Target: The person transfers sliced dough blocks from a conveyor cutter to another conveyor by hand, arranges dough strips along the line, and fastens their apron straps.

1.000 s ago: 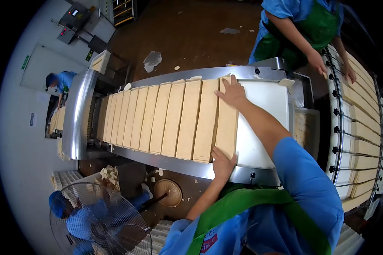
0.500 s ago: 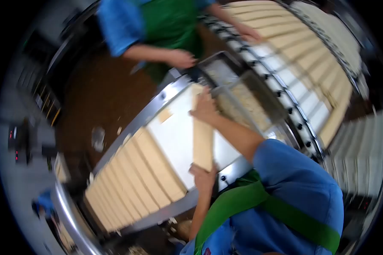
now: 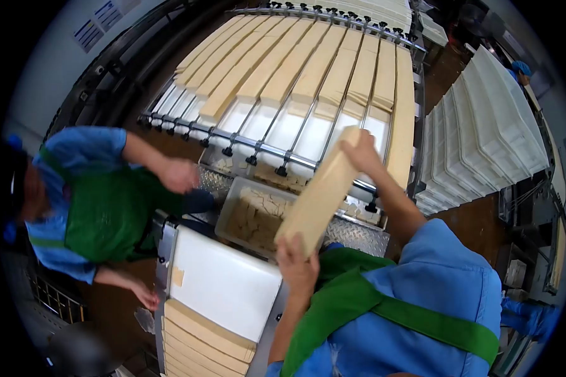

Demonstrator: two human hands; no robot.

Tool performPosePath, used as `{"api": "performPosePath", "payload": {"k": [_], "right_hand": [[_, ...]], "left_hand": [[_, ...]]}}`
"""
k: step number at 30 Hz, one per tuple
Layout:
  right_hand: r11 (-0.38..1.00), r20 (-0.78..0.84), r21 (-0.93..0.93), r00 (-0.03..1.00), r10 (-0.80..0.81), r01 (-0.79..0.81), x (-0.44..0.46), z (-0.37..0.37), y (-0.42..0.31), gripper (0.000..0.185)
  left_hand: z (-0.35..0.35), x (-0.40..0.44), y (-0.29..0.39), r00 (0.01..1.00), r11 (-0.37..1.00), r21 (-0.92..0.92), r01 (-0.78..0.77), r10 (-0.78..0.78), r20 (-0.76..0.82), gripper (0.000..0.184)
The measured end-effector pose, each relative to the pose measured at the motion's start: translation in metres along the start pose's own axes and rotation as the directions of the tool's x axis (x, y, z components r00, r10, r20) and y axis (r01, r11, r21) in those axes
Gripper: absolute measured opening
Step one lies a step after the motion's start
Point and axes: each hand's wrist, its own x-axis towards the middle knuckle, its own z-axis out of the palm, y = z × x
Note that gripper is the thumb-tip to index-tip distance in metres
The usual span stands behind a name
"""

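A long beige slab (image 3: 324, 188) is held aslant in the air between my two hands, apparently a stack of thin sheets or a firm dough. My left hand (image 3: 299, 267) is closed round its near lower end. At the far upper end, my right hand (image 3: 363, 154) grips the slab, beside the edge of a barred rack. Similar beige slabs (image 3: 324, 60) lie in a row on that rack, over white boards. Below me on the left is a white work surface (image 3: 226, 276), with more slabs (image 3: 201, 336) lined up at its lower end.
Under the slab stands a grey bin (image 3: 223, 229) of beige broken pieces. A co-worker in a green apron (image 3: 107, 210) stands at the left, hands apart from mine. Stacked white trays (image 3: 484, 138) rise at the right. A metal rail with black knobs (image 3: 258, 151) edges the rack.
The slab has been lifted off the white work surface and carried toward the rack, both hands still on it. My view has turned to the right, toward the rack.
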Motion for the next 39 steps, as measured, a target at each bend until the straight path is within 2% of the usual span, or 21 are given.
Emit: {"api": "performPosePath", "payload": {"k": [2,3,4,5,6,8,10,15,17,19,21,23,24,26,29,30,32,33,35,37,39], "right_hand": [[0.975,0.087,-0.210,0.992,0.087,-0.067,0.039,-0.031,0.048,0.067],[0.976,0.086,-0.205,0.992,0.090,-0.071,0.048,-0.043,0.055,0.067],[0.911,0.142,-0.412,0.987,0.077,-0.012,0.054,-0.057,0.054,0.063],[0.801,0.201,-0.596,0.977,0.077,0.059,0.061,-0.065,0.056,0.061],[0.802,0.202,-0.594,0.976,0.080,0.058,0.072,-0.064,0.061,0.061],[0.781,0.179,-0.602,0.982,-0.067,0.163,0.102,-0.057,0.073,0.058],[0.780,0.204,-0.606,0.978,-0.034,0.153,0.125,-0.054,0.080,0.057],[0.790,0.257,-0.595,0.966,0.014,0.146,0.146,-0.049,0.085,0.054],[0.852,0.292,-0.513,0.955,0.057,0.106,0.150,-0.055,0.083,0.052],[0.857,0.270,-0.505,0.962,0.048,0.099,0.156,-0.056,0.085,0.050],[0.864,0.240,-0.496,0.970,0.043,0.085,0.162,-0.055,0.094,0.048],[0.823,0.109,-0.542,0.985,-0.135,0.173,0.167,-0.046,0.107,0.046],[0.825,0.107,-0.539,0.985,-0.132,0.169,0.168,-0.047,0.109,0.046],[0.786,0.051,-0.556,0.955,-0.293,0.271,0.168,-0.045,0.113,0.044],[0.786,0.084,-0.576,0.972,-0.219,0.227,0.161,-0.060,0.092,0.043],[0.789,0.087,-0.570,0.971,-0.221,0.230,0.157,-0.058,0.093,0.043],[0.843,-0.136,-0.441,0.906,-0.400,0.306,0.144,-0.051,0.092,0.045],[0.842,-0.129,-0.436,0.903,-0.409,0.319,0.135,-0.048,0.089,0.045],[0.877,-0.162,-0.230,0.872,-0.461,0.421,0.106,-0.042,0.080,0.046],[0.812,-0.058,0.014,0.812,-0.581,0.583,0.067,-0.044,0.074,0.041],[0.750,0.143,0.156,0.737,-0.661,0.642,0.021,-0.061,0.055,0.036]], "left_hand": [[0.025,0.009,0.015,0.974,0.972,-0.104,-0.211,0.218,0.057,0.068],[0.036,0.015,0.025,0.945,0.943,-0.138,-0.303,0.316,0.085,0.066],[0.045,0.021,0.033,0.906,0.905,-0.173,-0.389,0.410,0.110,0.065],[0.052,0.024,0.038,0.904,0.904,-0.171,-0.391,0.412,0.113,0.065],[0.057,0.025,0.043,0.876,0.884,-0.160,-0.440,0.462,0.141,0.061],[0.068,0.031,0.049,0.844,0.861,-0.149,-0.486,0.507,0.177,0.057],[0.075,0.041,0.052,0.822,0.835,-0.191,-0.516,0.545,0.166,0.054],[0.095,0.050,0.060,0.827,0.848,-0.229,-0.477,0.522,0.209,0.048],[0.101,0.051,0.063,0.832,0.857,-0.231,-0.461,0.507,0.224,0.046],[0.104,0.052,0.065,0.823,0.889,-0.249,-0.386,0.453,0.342,0.037],[0.108,0.060,0.074,0.824,0.898,-0.248,-0.363,0.434,0.364,0.037],[0.114,0.066,0.079,0.823,0.906,-0.248,-0.342,0.416,0.387,0.036],[0.118,0.067,0.080,0.821,0.913,-0.246,-0.324,0.401,0.406,0.037],[0.123,0.068,0.080,0.816,0.920,-0.242,-0.309,0.387,0.429,0.037],[0.129,0.079,0.083,0.791,0.926,-0.255,-0.277,0.371,0.486,0.038],[0.135,0.088,0.086,0.773,0.928,-0.271,-0.257,0.366,0.518,0.039],[0.144,0.104,0.091,0.760,0.932,-0.277,-0.233,0.352,0.546,0.040],[0.147,0.111,0.093,0.736,0.944,-0.247,-0.218,0.325,0.594,0.040],[0.149,0.120,0.095,0.721,0.942,-0.273,-0.194,0.326,0.611,0.037],[0.150,0.110,0.089,0.761,0.943,-0.278,-0.182,0.315,0.567,0.035],[0.139,0.102,0.082,0.826,0.947,-0.274,-0.168,0.287,0.485,0.028]]}}
